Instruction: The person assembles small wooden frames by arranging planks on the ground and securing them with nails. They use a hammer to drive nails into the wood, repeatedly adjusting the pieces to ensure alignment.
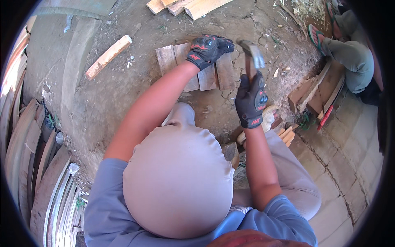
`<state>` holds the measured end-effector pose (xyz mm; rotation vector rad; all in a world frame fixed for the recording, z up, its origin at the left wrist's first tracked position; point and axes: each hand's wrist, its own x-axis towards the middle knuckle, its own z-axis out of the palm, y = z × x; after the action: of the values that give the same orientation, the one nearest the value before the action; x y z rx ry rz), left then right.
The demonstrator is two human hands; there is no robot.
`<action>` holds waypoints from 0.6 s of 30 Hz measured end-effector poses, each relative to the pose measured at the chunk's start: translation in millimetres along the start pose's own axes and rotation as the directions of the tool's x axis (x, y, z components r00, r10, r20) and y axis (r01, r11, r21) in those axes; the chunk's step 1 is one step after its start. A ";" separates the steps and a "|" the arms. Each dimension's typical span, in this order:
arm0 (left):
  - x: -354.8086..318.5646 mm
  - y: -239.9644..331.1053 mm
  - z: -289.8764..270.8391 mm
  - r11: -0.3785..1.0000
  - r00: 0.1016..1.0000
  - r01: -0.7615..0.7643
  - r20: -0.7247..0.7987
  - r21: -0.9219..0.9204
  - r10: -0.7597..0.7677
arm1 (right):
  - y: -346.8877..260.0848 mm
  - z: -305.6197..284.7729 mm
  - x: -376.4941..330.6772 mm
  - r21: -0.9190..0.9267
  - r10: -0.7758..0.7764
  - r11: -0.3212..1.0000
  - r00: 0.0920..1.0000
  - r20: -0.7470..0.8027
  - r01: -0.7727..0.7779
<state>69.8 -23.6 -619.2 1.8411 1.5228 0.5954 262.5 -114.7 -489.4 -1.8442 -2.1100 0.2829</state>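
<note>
Hands, two, each in a black fabric glove with red markings. Left hand (209, 48): laid over the far end of the boards, fingers drawn together; whether they pinch anything cannot be told. Right hand (252, 101): closed around the handle of the hammer.

Hammer (254, 53), one: metal claw head, worn and shiny, on a wooden handle; held upright just right of the boards.

Short boards (207, 79), four visible: flat, rectangular, rough-grained brown wood, side by side on the ground, partly covered by the left hand.

Ground (94, 101), one: brown packed earth, cracked, scattered with chips.

Loose wood strip (109, 57), one: pale, narrow, straight, lying at a slant, left and well apart from the boards.

Plank pile (205, 7), far: pale sawn wood, cut off by the edge, count uncertain.

Curved planks (22, 144), left: weathered wood, stacked, too many to count.

Sandals (316, 38), two: green-strapped, on another person's feet, far right.
</note>
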 end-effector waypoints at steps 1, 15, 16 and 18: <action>-1.8 -11.4 6.6 0.997 0.996 -0.074 -0.055 -0.028 0.072 | -5.9 -3.5 1.9 0.041 -0.009 0.999 1.000 -0.008 0.009; 1.4 26.0 -21.6 0.986 0.978 0.123 0.154 0.115 -0.140 | 15.1 17.4 3.1 -0.052 0.019 0.999 0.985 0.174 -0.010; 2.4 24.0 -19.0 0.991 0.987 0.096 0.124 0.089 -0.106 | 19.4 24.4 4.7 -0.006 -0.047 0.999 0.993 0.111 0.048; -1.5 10.9 -11.7 0.997 0.997 0.057 0.053 0.047 -0.060 | 12.1 14.4 7.0 -0.026 -0.022 0.999 1.000 0.014 0.023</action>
<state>68.5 -23.7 -603.2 1.8251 1.5604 0.4830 267.6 -105.1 -506.3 -1.8367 -2.1516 0.2644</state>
